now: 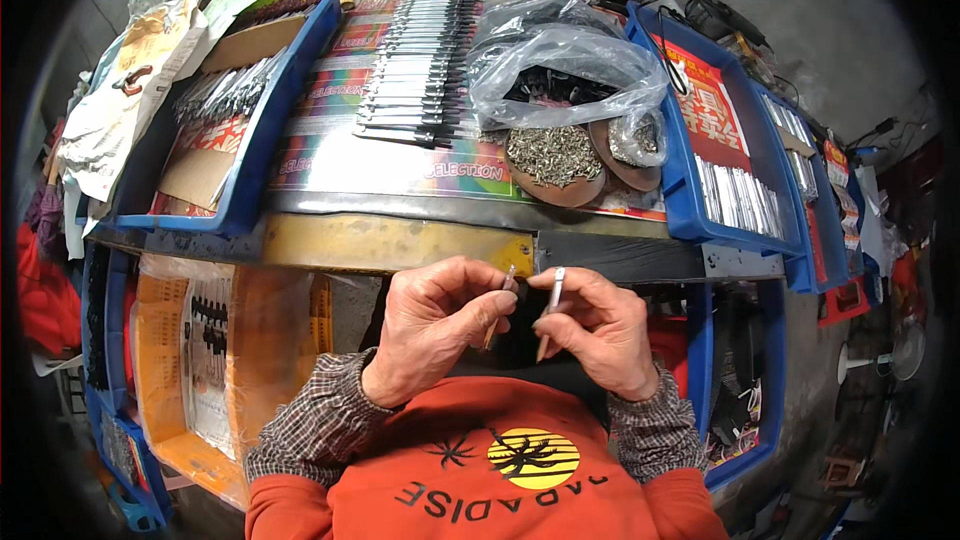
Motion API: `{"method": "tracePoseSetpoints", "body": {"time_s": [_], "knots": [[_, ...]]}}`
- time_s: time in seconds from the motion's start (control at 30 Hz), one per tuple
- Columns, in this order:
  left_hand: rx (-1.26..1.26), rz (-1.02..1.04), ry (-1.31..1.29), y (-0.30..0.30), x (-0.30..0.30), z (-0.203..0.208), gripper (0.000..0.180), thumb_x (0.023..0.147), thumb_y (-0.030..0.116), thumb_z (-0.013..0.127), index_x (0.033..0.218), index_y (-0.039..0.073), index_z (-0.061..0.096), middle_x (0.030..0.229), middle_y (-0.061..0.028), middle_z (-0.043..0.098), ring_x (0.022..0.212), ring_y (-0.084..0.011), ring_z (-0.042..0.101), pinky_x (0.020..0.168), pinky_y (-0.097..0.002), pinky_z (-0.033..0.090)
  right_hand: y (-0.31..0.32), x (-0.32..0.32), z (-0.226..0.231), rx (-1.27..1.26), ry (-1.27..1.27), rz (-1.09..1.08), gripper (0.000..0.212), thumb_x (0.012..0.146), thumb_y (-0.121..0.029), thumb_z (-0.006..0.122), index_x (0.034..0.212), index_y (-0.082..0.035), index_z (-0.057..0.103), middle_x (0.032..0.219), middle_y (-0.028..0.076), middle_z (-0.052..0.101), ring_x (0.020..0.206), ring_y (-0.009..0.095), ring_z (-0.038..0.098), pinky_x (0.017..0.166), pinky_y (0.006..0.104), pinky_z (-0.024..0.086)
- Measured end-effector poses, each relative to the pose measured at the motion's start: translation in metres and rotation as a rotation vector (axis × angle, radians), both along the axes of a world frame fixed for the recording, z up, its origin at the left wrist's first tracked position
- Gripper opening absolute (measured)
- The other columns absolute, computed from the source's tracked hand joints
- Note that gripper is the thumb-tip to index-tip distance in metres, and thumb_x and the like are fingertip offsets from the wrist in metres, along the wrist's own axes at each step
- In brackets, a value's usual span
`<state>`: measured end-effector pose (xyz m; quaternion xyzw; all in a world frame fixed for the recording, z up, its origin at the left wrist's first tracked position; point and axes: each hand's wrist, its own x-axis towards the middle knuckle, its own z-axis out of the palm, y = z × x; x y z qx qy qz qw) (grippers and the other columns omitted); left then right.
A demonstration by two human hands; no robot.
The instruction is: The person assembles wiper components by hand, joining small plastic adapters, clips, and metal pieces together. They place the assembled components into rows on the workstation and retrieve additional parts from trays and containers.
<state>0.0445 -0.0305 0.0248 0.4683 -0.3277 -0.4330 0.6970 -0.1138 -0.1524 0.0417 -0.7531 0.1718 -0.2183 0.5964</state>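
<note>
Both hands are raised close together in front of my chest, just below the front edge of the bench. My left hand point(435, 320) pinches a thin, clear-tipped rod point(511, 274) like a pen part, and its brownish lower end pokes out under the fingers. Between the thumb and fingers of my right hand point(608, 332) is a short silver tube point(556, 290), like a pen barrel, tilted slightly. The two pieces are apart. On the bench beyond lies a long row of silver-and-black pens point(415, 70). A round dish point(560, 196) heaped with small metal pieces point(553, 155) stands nearer.
A clear plastic bag point(580, 90) of black parts sits behind the dish. Blue trays hold pen parts at left point(240, 202) and silver tubes at right point(740, 225). Crumpled packaging point(130, 90) covers the left tray's side. Below the bench stands an orange crate point(165, 340).
</note>
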Motion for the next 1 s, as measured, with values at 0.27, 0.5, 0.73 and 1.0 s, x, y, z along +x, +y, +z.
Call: {"method": "tracePoseSetpoints", "body": {"time_s": [0.27, 0.5, 0.73, 1.0], "knots": [[-0.013, 0.016, 0.031, -0.002, -0.005, -0.011, 0.009, 0.088, 0.004, 0.066, 0.093, -0.003, 0.067, 0.076, -0.0016, 0.066, 0.062, -0.0024, 0.055, 0.052, -0.0174, 0.046, 0.010, 0.014, -0.016, -0.158, -0.070, 0.010, 0.041, 0.086, -0.003, 0.068, 0.125, 0.000, 0.055, 0.091, 0.007, 0.067, 0.071, 0.009, 0.065, 0.062, 0.0234, 0.054], [-0.005, 0.027, 0.002, -0.003, -0.004, -0.015, 0.009, 0.088, 0.005, 0.066, 0.091, -0.003, 0.067, 0.076, -0.0016, 0.066, 0.063, -0.0022, 0.055, 0.052, -0.0178, 0.046, 0.014, 0.017, -0.018, -0.188, -0.063, -0.010, 0.043, 0.085, -0.002, 0.069, 0.126, 0.000, 0.054, 0.098, 0.009, 0.068, 0.073, 0.010, 0.066, 0.063, 0.0239, 0.054], [-0.008, 0.124, -0.150, -0.004, -0.009, -0.026, 0.008, 0.086, 0.002, 0.065, 0.092, -0.004, 0.066, 0.077, -0.0041, 0.066, 0.062, -0.0038, 0.056, 0.053, -0.0199, 0.047, 0.015, 0.016, -0.024, -0.177, -0.057, -0.033, 0.045, 0.084, 0.000, 0.068, 0.127, -0.001, 0.054, 0.098, 0.009, 0.068, 0.073, 0.010, 0.066, 0.062, 0.0245, 0.055], [0.027, 0.167, -0.096, -0.004, -0.015, -0.024, 0.007, 0.087, 0.002, 0.064, 0.090, -0.004, 0.066, 0.075, -0.0037, 0.066, 0.062, -0.0026, 0.058, 0.052, -0.0195, 0.048, 0.016, 0.015, -0.027, -0.129, -0.006, -0.026, 0.048, 0.085, 0.001, 0.067, 0.130, -0.002, 0.053, 0.091, 0.006, 0.066, 0.070, 0.008, 0.063, 0.061, 0.0233, 0.053]]}}
